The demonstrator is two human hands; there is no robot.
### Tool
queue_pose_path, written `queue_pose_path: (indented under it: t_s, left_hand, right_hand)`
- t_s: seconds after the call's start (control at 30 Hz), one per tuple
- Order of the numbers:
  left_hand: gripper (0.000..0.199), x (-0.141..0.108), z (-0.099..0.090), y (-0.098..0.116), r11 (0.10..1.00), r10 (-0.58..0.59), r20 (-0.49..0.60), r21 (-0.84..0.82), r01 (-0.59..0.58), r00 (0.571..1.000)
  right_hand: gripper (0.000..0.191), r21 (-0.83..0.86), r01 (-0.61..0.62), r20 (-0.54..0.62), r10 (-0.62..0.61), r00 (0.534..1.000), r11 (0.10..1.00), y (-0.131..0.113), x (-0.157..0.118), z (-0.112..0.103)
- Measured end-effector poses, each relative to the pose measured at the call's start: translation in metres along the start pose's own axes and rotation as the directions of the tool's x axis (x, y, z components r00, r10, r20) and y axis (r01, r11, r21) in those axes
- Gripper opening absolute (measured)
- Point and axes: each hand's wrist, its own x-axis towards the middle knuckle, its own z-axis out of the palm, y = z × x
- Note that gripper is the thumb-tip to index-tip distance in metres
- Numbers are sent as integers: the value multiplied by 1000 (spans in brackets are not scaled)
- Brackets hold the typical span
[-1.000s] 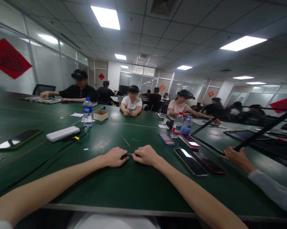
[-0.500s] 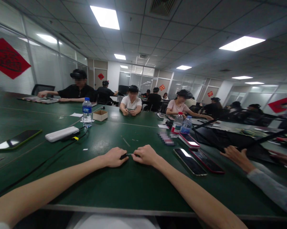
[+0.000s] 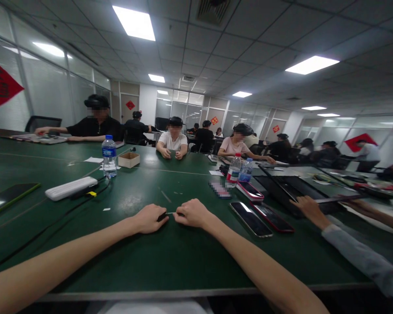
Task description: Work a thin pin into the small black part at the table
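Both my hands rest low over the green table [image 3: 144, 266], a short gap between them. My left hand [image 3: 149, 219] is closed, with the black end of a small thin rod [image 3: 170, 213] showing at its fingertips. The pale, narrow part of the rod crosses the gap to the curled fingers of my right hand [image 3: 193, 213], also closed. What lies inside each grip is hidden, so I cannot make out the rod's exact kind. Right of my right hand lie a dark phone [image 3: 251, 219] and a red-edged phone [image 3: 274, 217].
To the left are a white power strip-like block [image 3: 71, 188], a black cable [image 3: 63, 216], a water bottle [image 3: 109, 157] and a small open box [image 3: 128, 160]. At right, a co-worker's hand [image 3: 310, 210] holds a black frame-like case [image 3: 281, 187]. Two bottles [image 3: 234, 169] stand nearby.
My view has turned slightly right, so everything sits further left. My hands keep nearly the same pose around the rod. The co-worker's black case at right has changed its tilt.
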Motion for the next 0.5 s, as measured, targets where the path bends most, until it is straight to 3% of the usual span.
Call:
queue_pose_path:
  t_s: [0.5]
  left_hand:
    - [37, 0, 0, 0, 1000, 7, -17, 5, -7, 1000]
  right_hand:
    - [45, 41, -9, 11, 9, 1000, 999, -2, -1, 1]
